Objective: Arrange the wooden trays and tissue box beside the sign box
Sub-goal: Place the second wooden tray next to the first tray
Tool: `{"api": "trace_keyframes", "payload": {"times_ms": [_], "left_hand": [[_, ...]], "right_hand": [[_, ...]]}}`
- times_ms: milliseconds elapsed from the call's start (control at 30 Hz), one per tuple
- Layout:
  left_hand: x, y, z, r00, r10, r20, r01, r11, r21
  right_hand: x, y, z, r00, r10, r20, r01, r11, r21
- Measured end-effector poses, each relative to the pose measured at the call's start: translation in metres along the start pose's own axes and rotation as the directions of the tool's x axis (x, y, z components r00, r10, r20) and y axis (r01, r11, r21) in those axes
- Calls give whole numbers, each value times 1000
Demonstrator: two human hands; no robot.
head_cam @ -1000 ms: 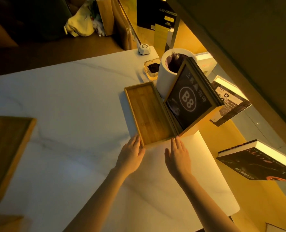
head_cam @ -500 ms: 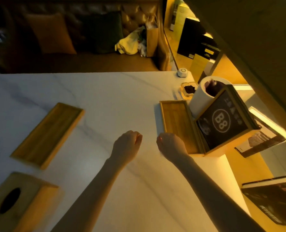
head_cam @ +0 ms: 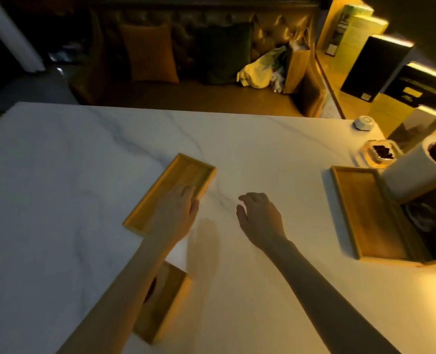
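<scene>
One wooden tray (head_cam: 365,213) lies flat against the dark sign box (head_cam: 431,226) at the table's right edge. A second wooden tray (head_cam: 183,175) lies at an angle in the middle of the white marble table (head_cam: 71,175). My left hand (head_cam: 178,210) rests flat on this tray's near half, fingers spread, without gripping it. My right hand (head_cam: 259,215) hovers over bare table to the tray's right, fingers loosely apart and holding nothing. The wooden tissue box (head_cam: 165,300) sits near me, partly hidden under my left forearm.
A white cylinder (head_cam: 416,172) with a dark opening stands behind the sign box. A small glass dish (head_cam: 380,153) and a white hexagonal object (head_cam: 363,123) sit near the far right corner. A sofa with cushions (head_cam: 150,52) lies beyond the table's far edge.
My view has swung left, away from the sign box. Both hands left the placed tray; my left hand now lies on the second tray and both fists have loosened.
</scene>
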State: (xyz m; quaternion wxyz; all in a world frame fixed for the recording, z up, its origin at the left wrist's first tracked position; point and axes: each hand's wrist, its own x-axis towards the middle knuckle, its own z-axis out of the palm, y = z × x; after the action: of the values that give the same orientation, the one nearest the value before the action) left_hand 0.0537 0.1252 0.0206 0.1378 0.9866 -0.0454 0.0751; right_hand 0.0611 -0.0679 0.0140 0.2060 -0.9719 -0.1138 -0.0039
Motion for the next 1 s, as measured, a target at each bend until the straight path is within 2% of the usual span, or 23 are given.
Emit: {"api": "trace_keyframes", "payload": {"times_ms": [133,233,367,500,600,733,900,967,1000], "left_hand": [[-8,-68,6,997,-22,79,18,999,51],[-15,-109,14,982,-93,163,76,992,105],[-20,-150,31,939,-176,294,136,979,154],[-26,-171,44,895,-254,367,219,966,134],[-25,-175,48,885,-283,369,295,955,24],[-23,-175,49,914,-291,283,337,933,-128],[-20,-175,45,865,-356,354,462,840,-284],[-20,-172,39,862,-326,387,477,781,-403],[-20,-170,34,850,-323,416,507,719,-476]], "right_hand": [[4,-40,45,997,20,78,-20,1000,-1],[3,-58,79,983,50,174,-47,999,-21],[2,-69,117,941,115,317,-102,993,-57],[5,-78,139,890,186,417,-174,982,-66],[6,-85,149,845,186,501,-203,979,-22],[9,-95,154,816,201,542,-317,940,128],[9,-99,139,821,224,525,-436,839,324],[6,-99,129,830,210,516,-472,757,452],[4,-99,123,829,203,521,-503,677,537]]}}
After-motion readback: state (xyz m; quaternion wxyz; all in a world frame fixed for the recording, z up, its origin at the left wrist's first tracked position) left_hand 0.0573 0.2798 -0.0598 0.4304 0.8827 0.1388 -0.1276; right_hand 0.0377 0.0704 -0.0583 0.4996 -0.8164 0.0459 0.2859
